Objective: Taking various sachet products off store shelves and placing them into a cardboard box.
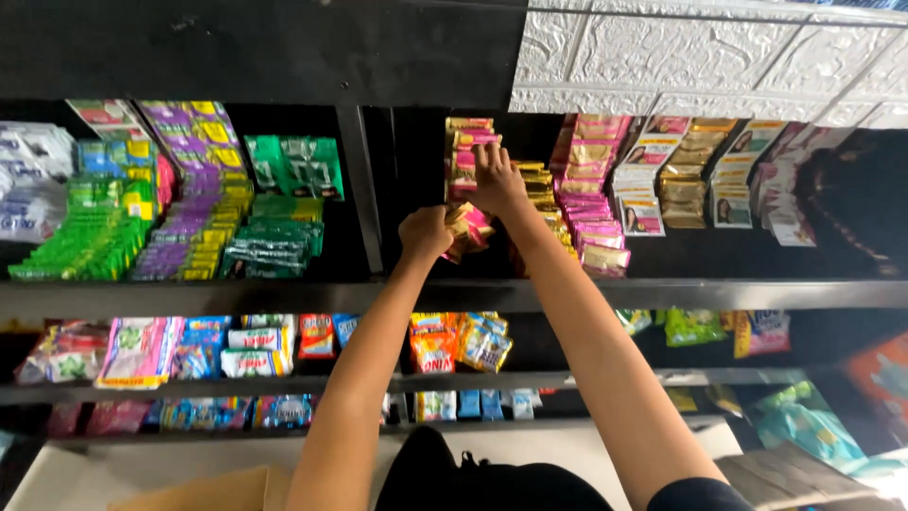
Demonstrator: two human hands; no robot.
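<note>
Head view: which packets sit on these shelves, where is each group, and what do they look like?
Pink-gold sachets: top shelf centre, held in left hand; right hand on the stack above.
Green sachets: top shelf, far left, fanned rows.
Purple-yellow sachets: beside them, long strips.
Dark green packets: right of those.
Orange-yellow packets: middle shelf centre.

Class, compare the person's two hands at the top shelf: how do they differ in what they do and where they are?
The left hand is closed on a bunch of pink-and-gold sachets; the right hand lies flat on the sachet stack. The left sits lower and nearer than the right. Both reach into the same top shelf.
</note>
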